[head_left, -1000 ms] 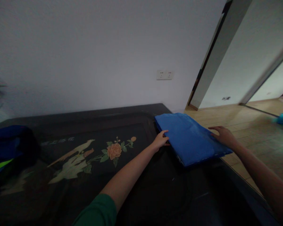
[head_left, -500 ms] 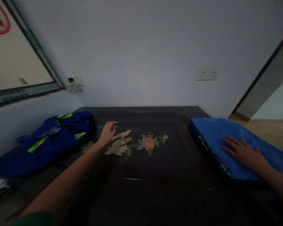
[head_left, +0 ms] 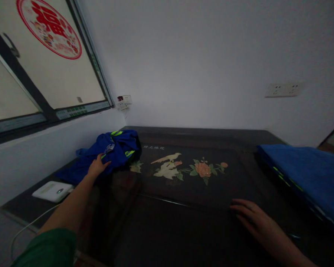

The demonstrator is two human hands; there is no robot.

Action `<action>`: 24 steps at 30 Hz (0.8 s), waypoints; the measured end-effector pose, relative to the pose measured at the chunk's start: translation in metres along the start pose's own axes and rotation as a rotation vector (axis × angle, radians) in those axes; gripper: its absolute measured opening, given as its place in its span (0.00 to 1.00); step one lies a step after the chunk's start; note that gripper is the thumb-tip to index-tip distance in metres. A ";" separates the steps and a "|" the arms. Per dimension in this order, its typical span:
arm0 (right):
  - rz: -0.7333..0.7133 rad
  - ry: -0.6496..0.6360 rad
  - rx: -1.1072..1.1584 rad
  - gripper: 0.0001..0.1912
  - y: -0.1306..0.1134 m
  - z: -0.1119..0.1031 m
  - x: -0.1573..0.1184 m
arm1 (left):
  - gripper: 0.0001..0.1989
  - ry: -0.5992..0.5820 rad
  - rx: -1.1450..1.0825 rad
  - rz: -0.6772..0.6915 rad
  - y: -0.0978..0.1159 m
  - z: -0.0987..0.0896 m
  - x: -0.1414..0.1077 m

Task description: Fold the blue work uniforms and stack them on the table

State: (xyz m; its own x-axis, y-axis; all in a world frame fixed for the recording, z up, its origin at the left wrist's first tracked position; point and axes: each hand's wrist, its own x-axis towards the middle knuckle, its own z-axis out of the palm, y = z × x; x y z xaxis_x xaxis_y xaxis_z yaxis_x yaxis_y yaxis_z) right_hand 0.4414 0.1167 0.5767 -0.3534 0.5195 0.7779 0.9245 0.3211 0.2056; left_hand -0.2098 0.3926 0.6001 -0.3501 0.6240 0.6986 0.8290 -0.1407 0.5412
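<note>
A crumpled blue garment (head_left: 119, 148) with yellow-green strips lies at the far left of a dark table (head_left: 167, 230). My left hand (head_left: 97, 167) is at its near side, thumb apart from the fingers, with the fingertips against the cloth. My right hand (head_left: 256, 218) is low over the near right part of the table, fingers stretched out and nothing in them. To its right lies a folded blue cloth item (head_left: 308, 170) with yellow-green strips along its edge, and the hand is apart from it.
A white box-shaped device (head_left: 51, 191) with a pale cable (head_left: 30, 224) sits on the table's left side, near my left forearm. The tabletop bears a bird-and-flower picture (head_left: 203, 170). Sockets (head_left: 284, 89) are on the wall behind, and a window (head_left: 91, 74) is at the left.
My right hand has left the folded blue cloth and moved left over the table. My left hand has moved left from above the tabletop to the crumpled garment. The view has turned left.
</note>
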 end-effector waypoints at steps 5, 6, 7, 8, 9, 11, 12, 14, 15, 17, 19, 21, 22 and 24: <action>-0.140 0.006 -0.054 0.16 -0.032 0.015 0.006 | 0.21 0.017 0.019 0.002 0.024 -0.023 0.003; -0.141 0.009 -0.051 0.16 -0.032 0.014 0.007 | 0.21 0.041 0.003 0.016 0.029 -0.031 0.004; -0.142 0.008 -0.049 0.16 -0.031 0.013 0.008 | 0.21 0.070 -0.010 0.029 0.033 -0.040 0.007; -0.143 0.006 -0.048 0.16 -0.030 0.013 0.008 | 0.22 0.095 -0.021 0.043 0.038 -0.049 0.010; -0.142 0.004 -0.049 0.16 -0.029 0.013 0.008 | 0.22 0.114 -0.027 0.058 0.043 -0.058 0.013; -0.137 -0.002 -0.048 0.17 -0.028 0.014 0.007 | 0.21 0.148 -0.034 0.086 0.057 -0.076 0.019; -0.133 -0.005 -0.044 0.17 -0.028 0.014 0.007 | 0.20 0.160 -0.039 0.113 0.066 -0.084 0.022; -0.127 -0.011 -0.032 0.17 -0.028 0.016 0.006 | 0.18 0.171 -0.047 0.198 0.089 -0.098 0.023; -0.122 -0.015 -0.026 0.17 -0.028 0.017 0.006 | 0.18 0.173 -0.051 0.243 0.102 -0.104 0.021; -0.113 -0.023 -0.017 0.17 -0.029 0.017 0.007 | 0.16 0.160 -0.070 0.351 0.133 -0.113 0.011; -0.105 -0.031 -0.006 0.18 -0.031 0.015 0.007 | 0.16 0.136 -0.111 0.473 0.167 -0.119 -0.008; -0.100 -0.041 0.014 0.18 -0.033 0.013 0.008 | 0.16 0.102 -0.173 0.610 0.202 -0.123 -0.035; -0.095 -0.042 0.030 0.18 -0.034 0.012 0.008 | 0.16 0.084 -0.203 0.662 0.218 -0.124 -0.052; -0.072 -0.044 0.071 0.19 -0.036 0.010 0.006 | 0.16 0.012 -0.303 0.789 0.251 -0.123 -0.090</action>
State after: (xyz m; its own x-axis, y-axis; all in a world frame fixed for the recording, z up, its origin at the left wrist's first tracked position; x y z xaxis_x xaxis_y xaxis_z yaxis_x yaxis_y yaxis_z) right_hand 0.4044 0.1156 0.5681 -0.4264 0.5270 0.7352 0.8844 0.4135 0.2165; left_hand -0.0243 0.2067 0.7305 0.2765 0.2487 0.9283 0.6805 -0.7327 -0.0064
